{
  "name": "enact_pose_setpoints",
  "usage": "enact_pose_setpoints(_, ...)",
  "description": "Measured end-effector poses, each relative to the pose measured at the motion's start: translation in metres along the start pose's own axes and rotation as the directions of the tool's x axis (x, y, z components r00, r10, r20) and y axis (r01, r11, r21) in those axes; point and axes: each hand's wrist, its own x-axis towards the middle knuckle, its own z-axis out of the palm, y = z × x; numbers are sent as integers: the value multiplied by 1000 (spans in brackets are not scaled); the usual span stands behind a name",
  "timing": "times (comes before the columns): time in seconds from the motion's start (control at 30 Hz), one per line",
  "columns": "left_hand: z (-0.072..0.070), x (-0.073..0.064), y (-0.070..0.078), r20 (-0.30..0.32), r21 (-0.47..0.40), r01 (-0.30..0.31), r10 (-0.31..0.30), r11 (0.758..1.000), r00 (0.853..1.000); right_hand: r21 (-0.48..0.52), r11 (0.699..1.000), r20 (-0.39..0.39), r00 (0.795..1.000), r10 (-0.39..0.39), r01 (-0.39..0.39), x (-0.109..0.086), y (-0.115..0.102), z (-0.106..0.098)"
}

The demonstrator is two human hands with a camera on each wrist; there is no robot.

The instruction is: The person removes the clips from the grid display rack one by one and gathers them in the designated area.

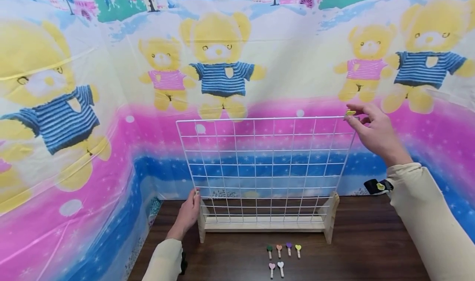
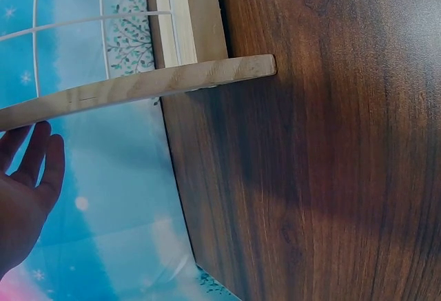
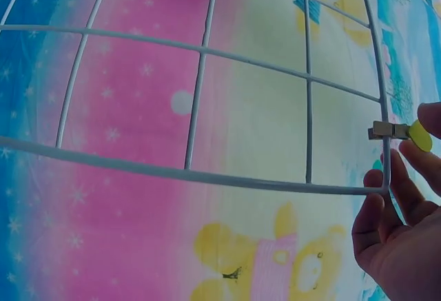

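Note:
At the top right corner of a white wire grid panel (image 1: 259,118), my right hand (image 1: 376,130) pinches a small wooden clothespin (image 3: 393,130) by its yellow heart. The pin's jaws straddle the grid's top wire, and the other fingers curl near the corner. The panel stands upright in a wooden stand (image 1: 264,225). Low on the left, my left hand (image 1: 188,211) holds the stand's left upright (image 2: 138,89), with fingertips against its outer side in the left wrist view; the thumb is hidden there.
On the dark wooden table (image 1: 371,231) in front of the stand lie several heart clothespins: green (image 1: 269,250), orange (image 1: 279,250), purple (image 1: 289,249) and yellow (image 1: 298,250) in one row, pink (image 1: 272,269) and white (image 1: 281,268) nearer. A bear-printed cloth (image 1: 289,79) hangs behind.

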Motion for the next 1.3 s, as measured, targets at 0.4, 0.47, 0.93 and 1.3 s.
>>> enact_pose_setpoints(0.4, 1, 1, -2, -8, 0, 3, -3, 1000, 1000, 5, 1000, -15, 1000, 6, -6, 3, 0, 4)
enact_pose_setpoints(0.47, 1, 0, -2, -8, 2, 3, -3, 1000, 1000, -7, 1000, -30, 999, -13, 13, 3, 0, 5)
enact_pose_setpoints(0.93, 1, -1, 0, -14, -2, 2, -2, 1000, 1000, -67, 991, -182, 975, -126, 115, 9, 2, 10)
enact_pose_setpoints(1.3, 1, 0, -1, -11, -7, 5, -5, 1000, 1000, -42, 959, -231, 931, -284, 282, -2, -26, 8)
